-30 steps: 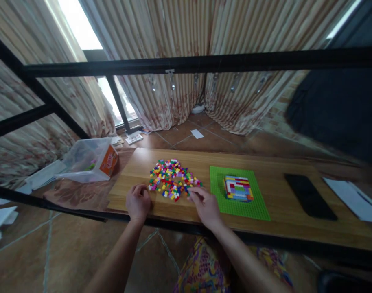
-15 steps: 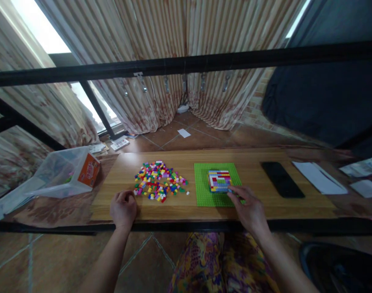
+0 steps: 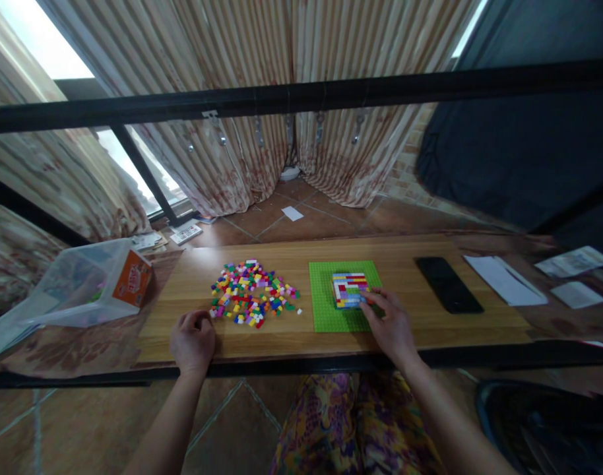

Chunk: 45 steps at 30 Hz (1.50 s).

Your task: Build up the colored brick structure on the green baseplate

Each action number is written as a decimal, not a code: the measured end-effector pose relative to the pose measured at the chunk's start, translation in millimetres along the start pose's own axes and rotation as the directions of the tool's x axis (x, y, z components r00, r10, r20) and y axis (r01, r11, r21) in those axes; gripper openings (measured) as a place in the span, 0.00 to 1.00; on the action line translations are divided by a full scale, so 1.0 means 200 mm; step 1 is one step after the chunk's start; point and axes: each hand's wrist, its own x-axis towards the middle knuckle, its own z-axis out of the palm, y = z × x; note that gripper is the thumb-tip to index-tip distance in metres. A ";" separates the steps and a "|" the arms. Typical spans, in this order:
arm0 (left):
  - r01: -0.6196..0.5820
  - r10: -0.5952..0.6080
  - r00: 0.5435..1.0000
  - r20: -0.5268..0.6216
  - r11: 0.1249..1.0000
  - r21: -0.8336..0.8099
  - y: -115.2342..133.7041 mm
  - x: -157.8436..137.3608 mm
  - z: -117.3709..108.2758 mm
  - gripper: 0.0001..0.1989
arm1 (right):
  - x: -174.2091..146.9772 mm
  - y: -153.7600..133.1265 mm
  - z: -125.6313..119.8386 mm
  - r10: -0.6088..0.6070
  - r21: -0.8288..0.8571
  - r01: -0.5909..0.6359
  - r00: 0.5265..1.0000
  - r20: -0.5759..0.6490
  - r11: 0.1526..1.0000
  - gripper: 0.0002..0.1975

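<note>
On a green studded baseplate (image 3: 321, 316) stands a low block of toy bricks (image 3: 348, 290), built in rows of red, white, yellow, blue and purple. My right hand (image 3: 393, 326) reaches over the plate's right side. Its thumb and index finger pinch a small blue toy brick (image 3: 363, 299) against the near right corner of the block. A loose pile of small coloured bricks (image 3: 252, 290) lies left of the plate. My left hand (image 3: 193, 340) rests curled on the board at the pile's near left edge, and nothing shows in its fingers.
The wooden board (image 3: 282, 340) bears a black phone (image 3: 448, 284) to the right. White papers (image 3: 504, 280) lie beyond it. At the left stands a clear plastic box (image 3: 88, 284) with an orange label. A black rail (image 3: 262, 102) crosses in front of the curtains.
My right thumb and finger have moved in closer on the corner of the brick block. My left hand stays curled by the pile. The whole view has shifted slightly.
</note>
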 end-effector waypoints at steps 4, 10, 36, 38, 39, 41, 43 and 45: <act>0.018 -0.018 1.000 0.013 1.000 0.002 0.02 0.00 -0.01 0.11 | 0.00 -0.01 0.00 0.061 0.068 -0.060 0.998 -0.005 0.996 0.20; 0.010 -0.010 1.000 0.009 1.000 -0.002 0.02 0.00 -0.02 0.11 | -0.01 0.00 -0.01 0.131 0.155 -0.129 0.991 -0.005 0.980 0.21; 0.021 -0.021 0.999 0.027 1.000 -0.022 -0.01 -0.01 0.00 0.10 | 0.04 0.01 0.06 0.310 0.082 -0.307 0.950 -0.029 0.948 0.29; 0.024 -0.022 0.999 0.044 0.999 -0.048 -0.01 0.00 0.00 0.10 | 0.04 0.01 0.04 0.320 0.078 -0.321 0.947 0.025 0.944 0.29; 0.025 -0.021 0.998 0.060 0.998 -0.064 -0.01 0.00 -0.01 0.10 | 0.04 0.01 0.03 0.330 0.080 -0.333 0.943 0.045 0.939 0.28; 0.030 -0.020 0.995 0.099 0.995 -0.097 -0.01 0.01 -0.02 0.10 | 0.03 0.02 -0.02 0.364 0.086 -0.367 0.930 0.047 0.926 0.28; 0.033 -0.017 0.991 0.129 0.992 -0.118 -0.01 0.01 -0.04 0.10 | 0.01 0.04 -0.07 0.398 0.049 -0.398 0.917 0.012 0.916 0.29; -0.007 0.024 0.990 0.140 0.993 -0.120 0.01 0.01 -0.05 0.11 | -0.02 0.09 -0.14 0.393 -0.030 -0.394 0.919 -0.021 0.919 0.27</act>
